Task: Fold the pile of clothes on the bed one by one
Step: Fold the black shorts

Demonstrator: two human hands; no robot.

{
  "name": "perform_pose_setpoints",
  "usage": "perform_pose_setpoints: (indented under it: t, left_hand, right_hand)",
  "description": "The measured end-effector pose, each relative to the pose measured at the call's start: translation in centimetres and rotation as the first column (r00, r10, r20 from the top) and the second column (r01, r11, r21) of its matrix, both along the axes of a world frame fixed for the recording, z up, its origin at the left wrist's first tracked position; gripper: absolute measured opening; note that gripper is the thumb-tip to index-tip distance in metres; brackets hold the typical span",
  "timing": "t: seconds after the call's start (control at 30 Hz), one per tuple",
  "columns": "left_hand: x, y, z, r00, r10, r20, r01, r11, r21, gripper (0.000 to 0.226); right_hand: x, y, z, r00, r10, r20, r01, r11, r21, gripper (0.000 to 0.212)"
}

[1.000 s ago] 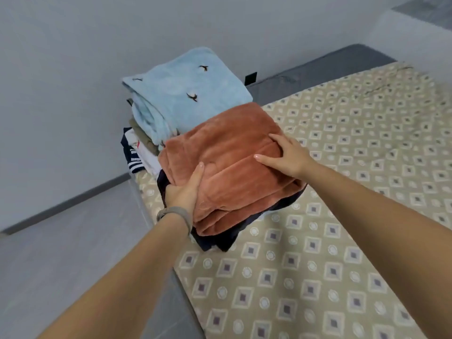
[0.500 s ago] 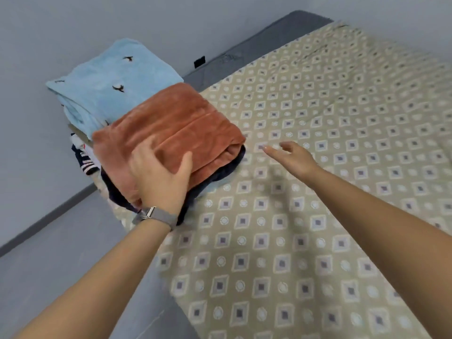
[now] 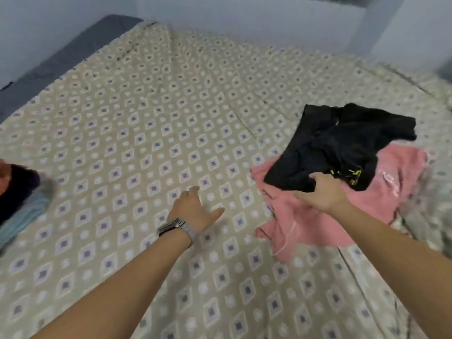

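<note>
- Black, thin, crumpled fabric: the black crumpled garment with yellow-green markings (image 3: pixel 340 148) lies on top of the pink crumpled garment with pale lettering (image 3: pixel 342 216), at the right side of the bed covered by a beige sheet patterned with squares and dots (image 3: pixel 146 118).
- Handling, as I judge it: the black garment is light, limp and without stiffness. It will sag and drag from any single hold point. It does not look fragile. It may pull the pink garment along if the two layers cling.
- Hold points, as I judge them: take the near edge first, then find a second corner or hem with the other hand so the piece can be spread flat on the bare sheet at centre.
- Appearance: the black garment is bunched with deep folds, and its outline is irregular. I cannot tell what kind of garment it is. The pink garment is wrinkled, partly covered, and shows a pale seam line near its front edge.
- My right hand (image 3: pixel 320 192) rests at the near edge of the black garment, fingers curled onto the cloth. I cannot tell whether the pinch is closed.
- My left hand (image 3: pixel 193 209), with a metal watch band (image 3: pixel 175 227) at the wrist, has its fingers spread wide over the bare sheet, holding nothing.
- Folded clothes at the left edge of the view (image 3: pixel 17 192) are blurred and lie well apart from both hands.
</note>
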State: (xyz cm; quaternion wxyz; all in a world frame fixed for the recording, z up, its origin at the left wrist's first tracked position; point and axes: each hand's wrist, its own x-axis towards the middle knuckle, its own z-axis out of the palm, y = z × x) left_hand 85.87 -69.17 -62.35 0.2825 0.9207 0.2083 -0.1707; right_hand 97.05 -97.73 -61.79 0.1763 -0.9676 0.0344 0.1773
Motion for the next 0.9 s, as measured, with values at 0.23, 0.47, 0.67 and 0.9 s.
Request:
perform_pose_setpoints:
  t: [0.23,0.47,0.67,0.9]
  left_hand:
    - [5.0,-12.3,-2.5,0.992,-0.125,-0.031,0.124,0.992,-0.038,0.086]
    - [8.9,-17.0,-5.7,0.967,-0.249,-0.058,0.245,0.968,-0.058,0.081]
    - [10.3,-17.0,-8.7,0.949,-0.313,0.031,0.314,0.949,-0.038,0.083]
    - [14.4,-18.3,-12.6,0.816,-0.438,0.377,0.441,0.894,0.084,0.076]
  right_hand:
    - [0.9,-10.9,-7.1,0.991,-0.129,-0.025,0.131,0.983,0.126,0.098]
    - [3.9,-9.0,-7.9,0.996,0.006,0.09,-0.009,0.999,0.038,0.089]
    - [6.1,-6.8,-12.9,0.991,-0.005,-0.132,0.016,0.996,0.087,0.072]
    - [6.5,-4.3,-17.3,0.975,-0.223,-0.008,0.222,0.967,0.125,0.061]
